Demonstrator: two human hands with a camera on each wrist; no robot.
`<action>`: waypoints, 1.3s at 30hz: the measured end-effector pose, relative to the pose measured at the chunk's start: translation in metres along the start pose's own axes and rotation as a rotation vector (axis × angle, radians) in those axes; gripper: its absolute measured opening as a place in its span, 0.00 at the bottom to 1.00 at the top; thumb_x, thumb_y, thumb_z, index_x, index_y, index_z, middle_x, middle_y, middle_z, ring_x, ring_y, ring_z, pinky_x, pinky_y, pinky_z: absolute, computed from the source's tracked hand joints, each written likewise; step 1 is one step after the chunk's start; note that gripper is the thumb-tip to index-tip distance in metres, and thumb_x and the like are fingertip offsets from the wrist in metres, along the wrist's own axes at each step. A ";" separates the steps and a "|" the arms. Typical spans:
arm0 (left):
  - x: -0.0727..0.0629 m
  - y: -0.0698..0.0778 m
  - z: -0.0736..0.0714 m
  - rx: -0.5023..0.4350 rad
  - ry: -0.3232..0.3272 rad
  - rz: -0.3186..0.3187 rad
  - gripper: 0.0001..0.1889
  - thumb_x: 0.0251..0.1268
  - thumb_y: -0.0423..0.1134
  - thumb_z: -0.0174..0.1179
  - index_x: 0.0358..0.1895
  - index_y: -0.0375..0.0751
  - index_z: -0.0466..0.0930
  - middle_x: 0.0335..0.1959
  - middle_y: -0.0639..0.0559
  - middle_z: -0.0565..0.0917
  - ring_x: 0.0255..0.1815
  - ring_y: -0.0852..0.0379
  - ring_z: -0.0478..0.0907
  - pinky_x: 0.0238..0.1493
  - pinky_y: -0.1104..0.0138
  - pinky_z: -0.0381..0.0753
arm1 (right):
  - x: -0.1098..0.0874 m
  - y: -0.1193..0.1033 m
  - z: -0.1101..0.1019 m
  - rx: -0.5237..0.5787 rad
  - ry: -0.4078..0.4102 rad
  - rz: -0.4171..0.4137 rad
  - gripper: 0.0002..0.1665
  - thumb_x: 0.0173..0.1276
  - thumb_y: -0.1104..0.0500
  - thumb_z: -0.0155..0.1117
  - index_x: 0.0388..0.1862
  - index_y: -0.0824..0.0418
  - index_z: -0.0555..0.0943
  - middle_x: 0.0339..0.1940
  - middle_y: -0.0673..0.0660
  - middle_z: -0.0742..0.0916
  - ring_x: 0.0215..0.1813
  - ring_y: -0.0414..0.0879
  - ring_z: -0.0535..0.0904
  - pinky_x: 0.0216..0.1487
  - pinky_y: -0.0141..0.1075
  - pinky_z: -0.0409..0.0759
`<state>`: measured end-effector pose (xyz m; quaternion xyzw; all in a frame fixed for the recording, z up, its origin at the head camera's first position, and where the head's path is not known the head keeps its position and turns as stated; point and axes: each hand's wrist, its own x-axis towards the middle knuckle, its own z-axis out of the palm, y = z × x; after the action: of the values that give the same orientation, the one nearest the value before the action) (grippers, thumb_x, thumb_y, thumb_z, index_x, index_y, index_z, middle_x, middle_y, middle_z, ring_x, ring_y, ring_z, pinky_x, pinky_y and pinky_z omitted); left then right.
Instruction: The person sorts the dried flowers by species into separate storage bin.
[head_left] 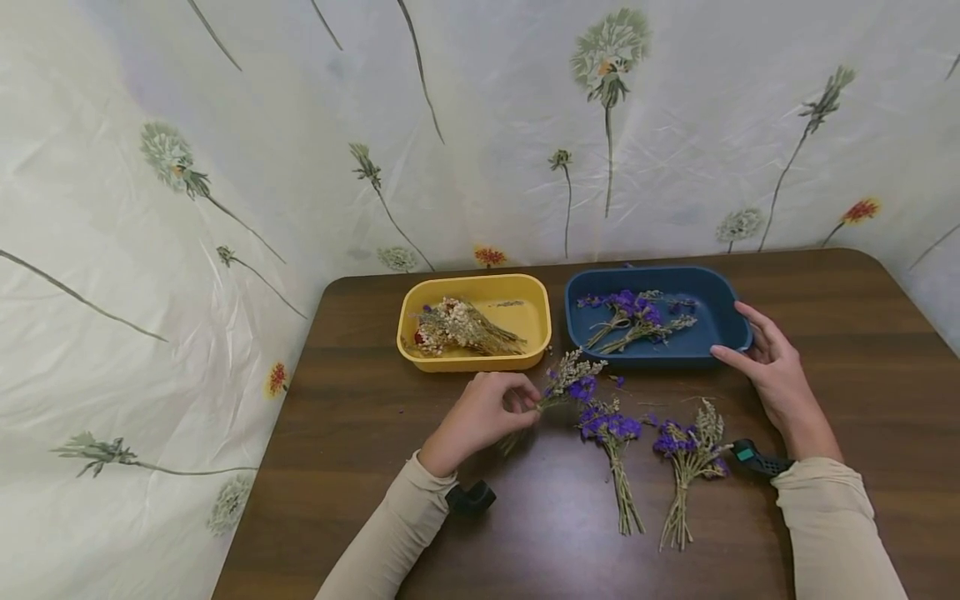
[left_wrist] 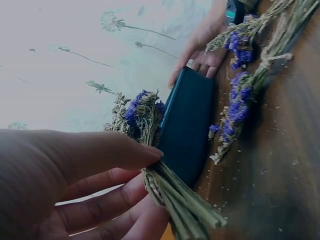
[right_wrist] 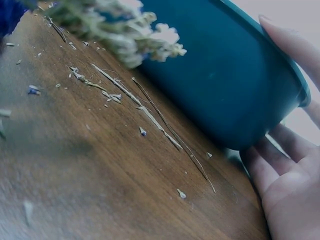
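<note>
My left hand [head_left: 487, 412] pinches a bunch of dried flowers [left_wrist: 142, 117] by its stems, with purple and pale blooms. It holds the bunch over the table, in front of the gap between two trays. At the right end of the blue tray [head_left: 652, 357], my right hand [head_left: 780, 383] grips the corner. The right wrist view shows its thumb [right_wrist: 287, 42] on the rim and the other fingers round the corner. Several purple sprigs [head_left: 637, 312] lie inside this tray. Two tied purple bunches, one in the middle [head_left: 613, 442] and one farther right [head_left: 684, 467], lie on the table.
A yellow tray [head_left: 474, 363] left of the blue one holds pale dried flowers [head_left: 465, 325] with some red blooms. Loose stems [right_wrist: 140, 107] and bits of petal lie scattered on the brown wooden table [head_left: 360, 400]. A flower-printed sheet [head_left: 480, 125] hangs behind the table.
</note>
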<state>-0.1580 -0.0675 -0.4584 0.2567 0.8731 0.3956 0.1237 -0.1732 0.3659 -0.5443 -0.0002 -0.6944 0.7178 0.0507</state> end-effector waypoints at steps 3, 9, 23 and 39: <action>0.006 0.002 0.000 0.000 0.011 0.006 0.06 0.64 0.36 0.72 0.42 0.44 0.89 0.37 0.53 0.90 0.30 0.68 0.82 0.36 0.74 0.81 | 0.000 0.000 0.000 0.008 0.001 -0.008 0.46 0.73 0.71 0.63 0.85 0.50 0.58 0.87 0.51 0.58 0.79 0.39 0.64 0.57 0.14 0.72; 0.019 0.008 -0.001 0.015 0.013 0.011 0.06 0.65 0.37 0.71 0.44 0.44 0.90 0.38 0.53 0.90 0.32 0.67 0.82 0.38 0.74 0.81 | -0.001 -0.002 0.001 0.011 -0.003 -0.011 0.46 0.73 0.71 0.63 0.85 0.50 0.58 0.87 0.51 0.58 0.81 0.40 0.62 0.58 0.14 0.72; 0.062 0.022 -0.004 0.093 0.010 0.076 0.05 0.68 0.38 0.69 0.43 0.44 0.89 0.35 0.54 0.90 0.33 0.63 0.83 0.37 0.76 0.80 | -0.002 -0.002 0.002 0.017 0.001 -0.022 0.46 0.73 0.71 0.64 0.84 0.51 0.60 0.86 0.51 0.60 0.69 0.35 0.72 0.56 0.15 0.74; 0.118 0.045 -0.005 0.163 -0.052 0.086 0.06 0.69 0.40 0.69 0.44 0.45 0.90 0.38 0.54 0.90 0.37 0.63 0.82 0.38 0.75 0.76 | -0.001 -0.003 0.003 0.026 0.003 -0.014 0.46 0.73 0.71 0.64 0.84 0.51 0.59 0.86 0.53 0.60 0.71 0.34 0.71 0.57 0.14 0.74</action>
<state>-0.2429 0.0189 -0.4232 0.3136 0.8869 0.3216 0.1080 -0.1725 0.3630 -0.5412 0.0043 -0.6849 0.7264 0.0567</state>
